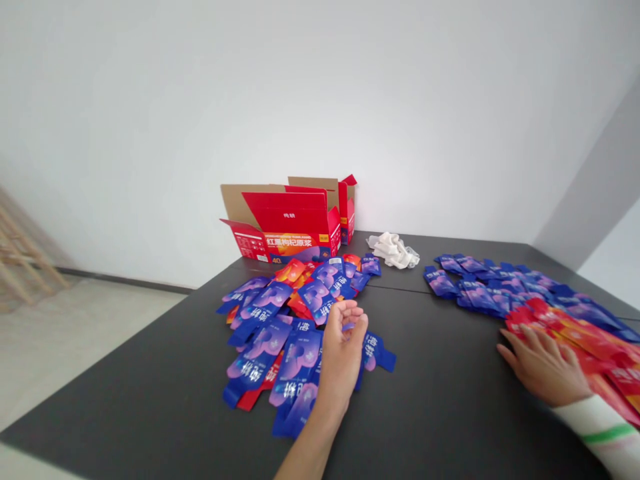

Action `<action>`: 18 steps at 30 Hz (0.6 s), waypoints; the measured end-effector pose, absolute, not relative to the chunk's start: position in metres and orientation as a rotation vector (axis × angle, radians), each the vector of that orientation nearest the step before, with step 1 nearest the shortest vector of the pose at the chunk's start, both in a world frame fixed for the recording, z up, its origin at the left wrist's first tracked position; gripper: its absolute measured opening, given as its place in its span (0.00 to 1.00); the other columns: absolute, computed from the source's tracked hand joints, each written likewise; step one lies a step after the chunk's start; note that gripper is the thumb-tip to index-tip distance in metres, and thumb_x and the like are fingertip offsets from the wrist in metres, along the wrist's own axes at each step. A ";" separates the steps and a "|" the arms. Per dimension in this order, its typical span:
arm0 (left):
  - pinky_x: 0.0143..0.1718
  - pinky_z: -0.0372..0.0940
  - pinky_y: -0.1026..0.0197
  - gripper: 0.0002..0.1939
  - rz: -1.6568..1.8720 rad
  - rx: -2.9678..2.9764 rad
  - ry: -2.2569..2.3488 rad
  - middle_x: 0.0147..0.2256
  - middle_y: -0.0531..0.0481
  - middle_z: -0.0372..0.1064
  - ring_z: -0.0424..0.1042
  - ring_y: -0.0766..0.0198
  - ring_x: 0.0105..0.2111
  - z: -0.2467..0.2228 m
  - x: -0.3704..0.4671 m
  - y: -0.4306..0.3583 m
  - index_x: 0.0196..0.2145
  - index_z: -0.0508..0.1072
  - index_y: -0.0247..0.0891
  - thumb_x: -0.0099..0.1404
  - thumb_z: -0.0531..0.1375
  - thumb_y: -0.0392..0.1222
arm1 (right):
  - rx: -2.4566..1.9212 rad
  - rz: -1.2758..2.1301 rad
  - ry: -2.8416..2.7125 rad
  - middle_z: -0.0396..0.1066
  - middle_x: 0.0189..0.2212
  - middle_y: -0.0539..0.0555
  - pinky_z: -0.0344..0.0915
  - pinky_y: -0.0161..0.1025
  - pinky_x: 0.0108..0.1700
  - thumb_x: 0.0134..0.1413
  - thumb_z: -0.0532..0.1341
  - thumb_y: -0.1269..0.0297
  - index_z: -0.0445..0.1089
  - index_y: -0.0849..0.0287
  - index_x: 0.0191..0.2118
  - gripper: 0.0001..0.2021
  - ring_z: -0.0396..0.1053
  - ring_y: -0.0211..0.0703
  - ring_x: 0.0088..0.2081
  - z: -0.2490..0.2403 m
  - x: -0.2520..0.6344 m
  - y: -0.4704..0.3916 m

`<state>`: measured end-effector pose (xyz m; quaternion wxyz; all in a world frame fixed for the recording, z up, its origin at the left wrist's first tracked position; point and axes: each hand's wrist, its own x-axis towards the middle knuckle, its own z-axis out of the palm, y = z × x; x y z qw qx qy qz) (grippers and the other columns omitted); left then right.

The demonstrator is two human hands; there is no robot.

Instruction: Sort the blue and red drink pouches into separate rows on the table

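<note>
My left hand [345,347] is above a mixed pile of blue pouches [260,347] and red pouches [294,270]. Its fingers curl loosely, the thumb stands apart from them, and nothing shows in its grasp. Over on the right, my right hand [547,370] rests palm down with fingers spread on the near edge of a heap of red-orange pouches [590,333]. Its fingertips touch the pouches; what lies beneath the palm is hidden. Just behind that heap, many blue pouches [500,290] overlap in a long row.
Opened red cartons [295,220] stand at the back of the dark table [425,413], against the white wall [400,100]. To their right lies a crumpled white cloth or plastic bundle [393,250]. Wooden slats [23,247] stand beyond the table at far left.
</note>
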<state>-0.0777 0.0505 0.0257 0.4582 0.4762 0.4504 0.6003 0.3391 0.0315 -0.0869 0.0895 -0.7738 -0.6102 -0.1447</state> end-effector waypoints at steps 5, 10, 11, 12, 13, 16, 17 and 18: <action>0.46 0.63 0.58 0.13 1.506 1.185 1.126 0.41 0.47 0.69 0.69 0.61 0.43 0.025 -0.080 0.052 0.42 0.68 0.39 0.60 0.61 0.43 | -2.437 -0.581 -1.816 0.57 0.59 0.67 0.54 0.69 0.54 0.58 0.51 0.45 0.71 0.58 0.53 0.27 0.52 0.70 0.61 -0.091 0.343 0.038; 0.47 0.63 0.58 0.10 1.688 1.132 1.160 0.44 0.47 0.69 0.69 0.62 0.45 0.027 -0.089 0.054 0.42 0.68 0.40 0.63 0.58 0.44 | -2.075 -0.582 -1.939 0.60 0.56 0.70 0.58 0.65 0.54 0.60 0.48 0.48 0.70 0.64 0.52 0.27 0.57 0.70 0.57 -0.049 0.298 0.044; 0.48 0.63 0.58 0.10 1.740 1.110 1.169 0.44 0.48 0.69 0.69 0.62 0.45 0.027 -0.091 0.054 0.42 0.68 0.41 0.63 0.58 0.44 | -1.944 -0.442 -2.039 0.63 0.54 0.69 0.60 0.62 0.54 0.62 0.48 0.49 0.69 0.64 0.53 0.27 0.61 0.66 0.55 -0.038 0.279 0.045; 0.49 0.63 0.58 0.10 1.788 1.085 1.179 0.44 0.48 0.69 0.69 0.62 0.45 0.027 -0.093 0.055 0.42 0.68 0.41 0.64 0.58 0.44 | -1.807 -0.249 -2.137 0.66 0.51 0.66 0.62 0.57 0.55 0.63 0.47 0.50 0.68 0.63 0.54 0.26 0.64 0.61 0.53 -0.027 0.258 0.045; 0.49 0.63 0.58 0.10 1.828 1.060 1.189 0.44 0.49 0.69 0.69 0.62 0.46 0.027 -0.095 0.056 0.42 0.68 0.41 0.63 0.58 0.44 | -1.684 -0.036 -2.218 0.68 0.50 0.62 0.64 0.52 0.55 0.65 0.47 0.51 0.67 0.61 0.54 0.24 0.66 0.56 0.52 -0.017 0.235 0.045; 0.50 0.62 0.57 0.09 1.912 1.001 1.210 0.43 0.50 0.68 0.69 0.62 0.45 0.025 -0.099 0.061 0.42 0.68 0.42 0.62 0.58 0.42 | -1.420 0.435 -2.380 0.71 0.46 0.57 0.69 0.43 0.48 0.66 0.50 0.55 0.68 0.57 0.54 0.18 0.71 0.48 0.45 0.004 0.163 0.054; 0.50 0.62 0.57 0.09 1.930 0.992 1.214 0.43 0.50 0.68 0.69 0.62 0.45 0.024 -0.100 0.063 0.42 0.68 0.42 0.62 0.59 0.42 | -1.342 0.491 -2.405 0.71 0.46 0.57 0.69 0.43 0.47 0.65 0.52 0.57 0.68 0.58 0.53 0.17 0.71 0.47 0.44 0.007 0.141 0.060; 0.50 0.62 0.57 0.09 1.943 0.984 1.216 0.43 0.50 0.68 0.69 0.62 0.45 0.023 -0.101 0.064 0.42 0.67 0.42 0.62 0.59 0.42 | -1.285 0.525 -2.410 0.71 0.46 0.57 0.68 0.43 0.47 0.64 0.55 0.59 0.68 0.59 0.53 0.16 0.71 0.47 0.44 0.009 0.122 0.069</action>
